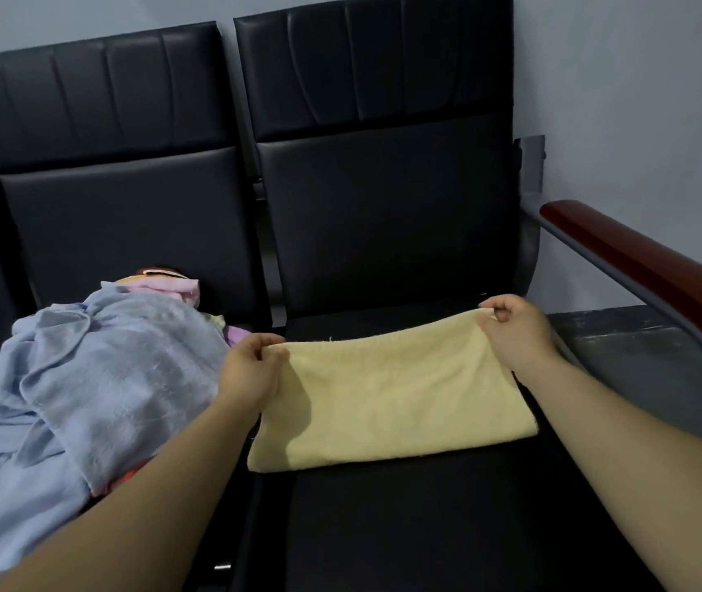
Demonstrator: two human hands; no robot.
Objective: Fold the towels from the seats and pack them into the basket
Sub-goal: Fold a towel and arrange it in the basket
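Note:
A pale yellow towel (392,399) lies folded in half on the right black seat (426,527). My left hand (251,369) pinches its far left corner. My right hand (515,331) pinches its far right corner. Both corners are lifted slightly off the seat. On the left seat a heap of towels rests, topped by a large light blue towel (84,378), with a pink towel (174,288) and other coloured cloth showing at the back and underneath. No basket is in view.
Black padded backrests (362,121) rise behind both seats. A red-brown wooden armrest (639,267) on a grey metal frame runs along the right side. A pale wall (639,79) stands behind.

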